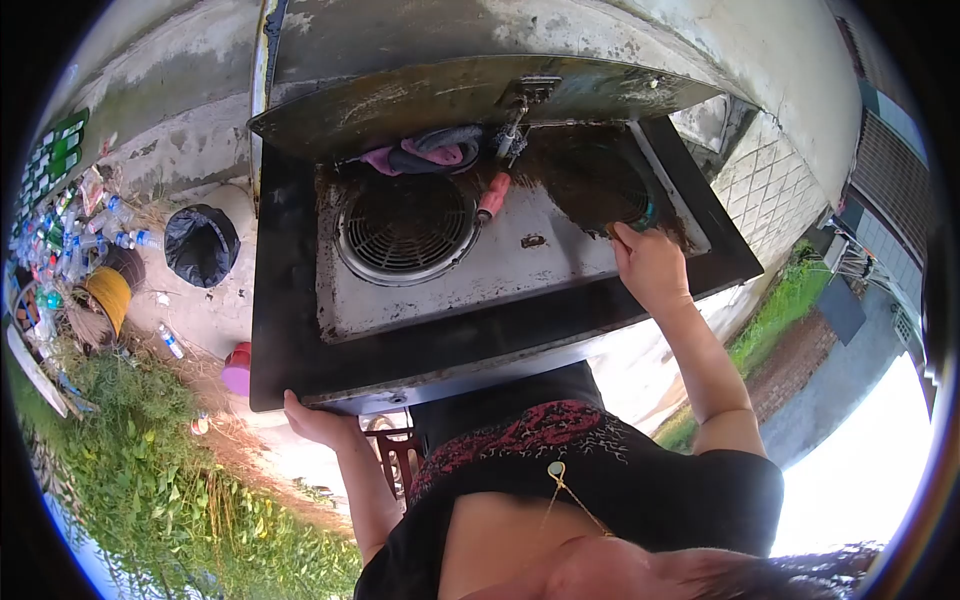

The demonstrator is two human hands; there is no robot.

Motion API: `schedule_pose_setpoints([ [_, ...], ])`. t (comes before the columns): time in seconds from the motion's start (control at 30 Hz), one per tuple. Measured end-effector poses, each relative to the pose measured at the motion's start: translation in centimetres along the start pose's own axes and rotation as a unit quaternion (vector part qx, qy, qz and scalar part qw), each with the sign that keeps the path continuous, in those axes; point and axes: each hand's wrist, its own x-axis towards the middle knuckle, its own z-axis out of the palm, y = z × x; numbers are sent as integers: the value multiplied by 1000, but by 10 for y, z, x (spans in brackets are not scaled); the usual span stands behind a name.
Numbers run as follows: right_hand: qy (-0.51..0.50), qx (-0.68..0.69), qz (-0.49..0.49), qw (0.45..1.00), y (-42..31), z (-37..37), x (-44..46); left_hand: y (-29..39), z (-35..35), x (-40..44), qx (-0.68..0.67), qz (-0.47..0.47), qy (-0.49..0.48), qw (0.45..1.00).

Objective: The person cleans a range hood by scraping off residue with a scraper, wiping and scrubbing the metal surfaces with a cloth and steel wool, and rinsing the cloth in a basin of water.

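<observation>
A greasy range hood (480, 318) lies in front of me, its black-framed underside facing up. My left hand (318, 420) is at its near left corner, the thumb on the rim and the other fingers partly hidden. My right hand (652, 262) is closed around a small tool with a teal edge (648, 214). It is over the dark, grimy right fan opening (595, 185), and the hand hides most of the tool. A round grille (408, 232) covers the left opening. Between the openings lies a red-handled tool (493, 196). A grey and pink cloth (425, 152) rests against the raised back panel.
A bin lined with a black bag (200, 245) stands to the left, near a heap of plastic bottles (85, 240) and a yellow container (108, 298). A pink tub (237, 370) sits by the hood's left side. A wall (780, 165) runs behind and to the right.
</observation>
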Motion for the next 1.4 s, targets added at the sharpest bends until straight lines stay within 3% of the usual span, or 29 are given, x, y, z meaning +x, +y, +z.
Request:
schedule_pose_setpoints([
  [0.27, -6, -54, 79, 995, 26, 15, -3, -5, -3, 4, 4, 14, -15, 1000],
  [0.37, -54, -50, 68, 995, 25, 16, -4, -6, -7, 8, 8, 6, -25, 1000],
  [0.87, -44, -4, 23, 999, 49, 40, 22, -2, -1, 2, 16, 9, -3, 1000],
  [1.2, -6, 81, 82, 993, 42, 21, 4, -2, -4, 1, 7, 24, -5, 1000],
  [1.4, -18, 25, 34, 999, 36, 38, 0, -1, -2, 0, 15, 21, -7, 1000],
])
